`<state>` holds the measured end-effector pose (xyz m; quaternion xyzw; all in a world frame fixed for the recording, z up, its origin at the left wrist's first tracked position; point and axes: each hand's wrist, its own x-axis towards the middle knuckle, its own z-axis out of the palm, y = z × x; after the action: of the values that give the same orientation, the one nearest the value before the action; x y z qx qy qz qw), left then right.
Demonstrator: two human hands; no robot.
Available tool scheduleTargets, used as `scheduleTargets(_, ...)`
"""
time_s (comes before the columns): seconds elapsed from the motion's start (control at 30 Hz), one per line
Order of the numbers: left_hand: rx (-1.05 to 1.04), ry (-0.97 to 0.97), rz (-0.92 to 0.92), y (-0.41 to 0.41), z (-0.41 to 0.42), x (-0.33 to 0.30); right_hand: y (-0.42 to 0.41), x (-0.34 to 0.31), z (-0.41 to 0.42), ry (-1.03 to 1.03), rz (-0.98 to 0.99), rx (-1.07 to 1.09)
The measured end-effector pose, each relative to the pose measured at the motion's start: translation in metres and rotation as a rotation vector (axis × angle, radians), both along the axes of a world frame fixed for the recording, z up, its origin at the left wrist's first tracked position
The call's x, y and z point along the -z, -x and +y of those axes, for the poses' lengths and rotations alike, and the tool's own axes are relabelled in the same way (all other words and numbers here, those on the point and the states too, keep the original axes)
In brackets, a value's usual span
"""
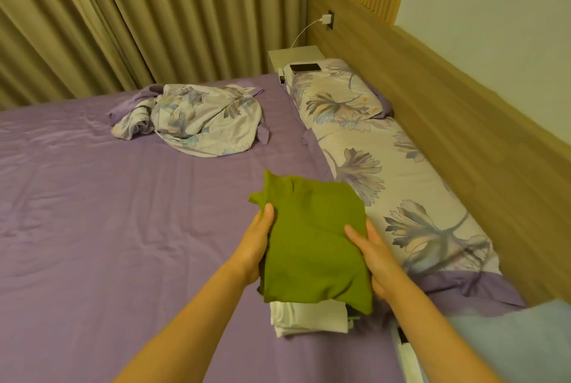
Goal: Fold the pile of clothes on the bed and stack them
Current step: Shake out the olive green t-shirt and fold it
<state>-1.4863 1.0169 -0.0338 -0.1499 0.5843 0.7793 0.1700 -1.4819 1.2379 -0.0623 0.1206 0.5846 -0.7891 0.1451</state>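
Head cam: both hands grip a folded green shirt (312, 243), left hand (256, 243) on its left edge, right hand (375, 256) on its right, over a folded white garment (309, 317) on the purple bed (123, 228), near right.

From my remote feed: a bed with a purple sheet (92, 212) under warm light; pleated beige curtains (139, 18) behind it; a wooden headboard panel (448, 110) below a pale wall (509, 27); a white bedside table (293, 56); a charger (326, 18) plugged in.
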Motion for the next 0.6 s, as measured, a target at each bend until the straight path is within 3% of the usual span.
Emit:
scheduleTargets(0.1, -0.058, 0.174, -0.105, -0.006, 0.013, 0.051, 0.008, 0.062, 0.005, -0.244, -0.113, -0.025)
scheduleTargets(0.2, 0.142, 0.512, -0.245, -0.03, 0.016, 0.107, -0.005, 0.121, 0.013, -0.439, -0.327, -0.17)
scheduleTargets(0.27, 0.175, 0.661, -0.269, -0.034, 0.013, 0.13, -0.008, 0.139, 0.02, -0.511, -0.371, -0.185)
scheduleTargets(0.5, 0.191, 0.782, -0.399, -0.025, 0.003, 0.153, 0.008, 0.155, 0.023, -0.637, -0.372, -0.138)
scheduleTargets(0.6, 0.087, 0.614, -0.393, -0.005, 0.01, 0.154, 0.018, 0.158, 0.011, -0.564, -0.364, -0.119)
